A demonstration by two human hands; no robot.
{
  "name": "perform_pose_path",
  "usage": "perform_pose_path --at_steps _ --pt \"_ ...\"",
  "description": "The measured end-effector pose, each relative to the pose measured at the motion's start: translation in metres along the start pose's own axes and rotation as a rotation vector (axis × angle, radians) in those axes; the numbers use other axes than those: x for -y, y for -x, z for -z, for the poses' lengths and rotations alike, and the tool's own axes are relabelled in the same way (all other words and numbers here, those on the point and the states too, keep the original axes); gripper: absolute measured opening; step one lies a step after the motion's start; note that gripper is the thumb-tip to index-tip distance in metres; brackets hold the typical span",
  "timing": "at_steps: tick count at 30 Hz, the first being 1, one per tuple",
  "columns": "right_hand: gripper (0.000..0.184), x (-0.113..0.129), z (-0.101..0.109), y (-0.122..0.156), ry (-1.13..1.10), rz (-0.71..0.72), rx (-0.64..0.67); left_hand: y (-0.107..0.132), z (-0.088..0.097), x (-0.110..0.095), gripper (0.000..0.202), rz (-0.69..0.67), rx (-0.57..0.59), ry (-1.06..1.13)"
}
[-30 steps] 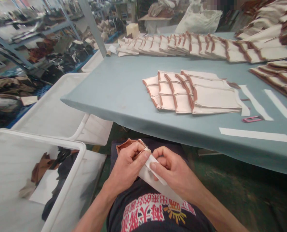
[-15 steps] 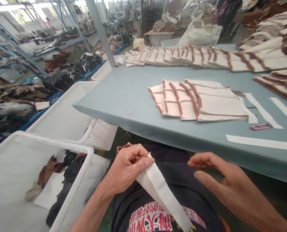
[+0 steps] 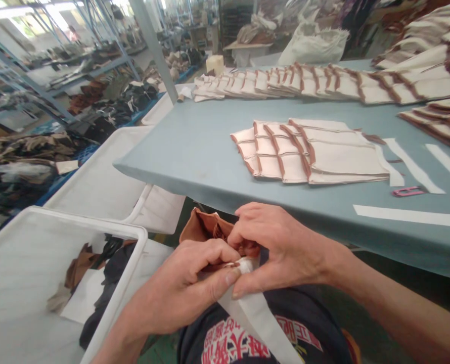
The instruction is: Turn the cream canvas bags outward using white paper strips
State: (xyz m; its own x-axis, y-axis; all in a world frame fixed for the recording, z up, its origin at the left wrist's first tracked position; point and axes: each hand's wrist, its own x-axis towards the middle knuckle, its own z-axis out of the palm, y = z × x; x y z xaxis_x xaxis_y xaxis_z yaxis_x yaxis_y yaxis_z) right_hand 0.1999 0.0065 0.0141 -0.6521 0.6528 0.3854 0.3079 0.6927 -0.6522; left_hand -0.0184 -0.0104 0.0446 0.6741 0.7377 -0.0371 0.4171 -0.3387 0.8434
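Over my lap, my left hand (image 3: 202, 283) pinches the edge of a brown sewn piece (image 3: 198, 226) with pale lining, which looks like a pouch. A white strip (image 3: 266, 323) hangs down from between my fingers across my dark shirt. My right hand (image 3: 274, 247) meets the left one, its thumb and fingers closed on the same edge and the top of the strip. The fingers partly hide where strip and brown piece join. Ahead on the table lies a fanned stack of cream panels with brown edges (image 3: 304, 151).
More white strips (image 3: 410, 216) and pink thread snips (image 3: 408, 191) lie on the blue-green table (image 3: 194, 151) at the right. A long row of cream panels (image 3: 308, 83) runs along the back. White bins (image 3: 143, 237) with scraps stand at my left.
My right hand has come in from the right and closed on the edge beside my left hand. More of the brown piece shows now above my left hand.
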Motion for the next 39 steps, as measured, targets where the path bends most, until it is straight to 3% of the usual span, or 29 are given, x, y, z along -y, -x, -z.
perform_pose_path --at_steps 6,10,14,16,19,23,26,29,32,35,39 --pt "0.039 0.007 0.011 -0.006 -0.013 -0.217 0.214 0.003 -0.001 0.003 0.015 -0.05 -0.086 -0.167" --pt "0.03 0.008 0.009 -0.003 -0.068 -0.251 0.204 0.005 -0.005 0.009 0.015 -0.074 -0.146 -0.2" --pt "0.021 0.007 0.008 0.003 -0.12 -0.284 0.219 0.006 -0.012 0.013 0.011 -0.227 -0.182 -0.304" --pt "0.023 0.006 0.007 0.005 -0.243 -0.341 0.235 0.007 -0.015 0.017 0.011 -0.329 -0.194 -0.398" --pt "0.042 0.003 0.002 0.009 -0.559 -0.454 0.224 0.007 -0.018 0.024 0.012 -0.462 -0.204 -0.606" --pt "0.059 -0.005 -0.015 0.016 -0.931 -0.611 0.184 0.002 -0.015 0.029 0.02 -0.544 -0.168 -0.819" --pt "0.06 -0.01 -0.028 0.023 -1.034 -0.733 0.174 -0.002 -0.012 0.031 0.026 -0.579 -0.124 -0.831" --pt "0.057 -0.012 -0.031 0.028 -0.96 -0.715 0.15 -0.004 -0.015 0.036 0.025 -0.581 -0.129 -0.767" --pt "0.045 -0.009 -0.024 0.031 -0.636 -0.536 0.16 -0.001 -0.021 0.043 0.021 -0.581 -0.18 -0.653" --pt "0.036 -0.001 -0.013 0.033 -0.289 -0.329 0.161 0.003 -0.02 0.042 0.018 -0.453 -0.242 -0.539" --pt "0.04 0.008 -0.006 0.035 -0.06 -0.164 0.128 0.004 -0.007 0.027 0.025 -0.283 -0.101 -0.351"
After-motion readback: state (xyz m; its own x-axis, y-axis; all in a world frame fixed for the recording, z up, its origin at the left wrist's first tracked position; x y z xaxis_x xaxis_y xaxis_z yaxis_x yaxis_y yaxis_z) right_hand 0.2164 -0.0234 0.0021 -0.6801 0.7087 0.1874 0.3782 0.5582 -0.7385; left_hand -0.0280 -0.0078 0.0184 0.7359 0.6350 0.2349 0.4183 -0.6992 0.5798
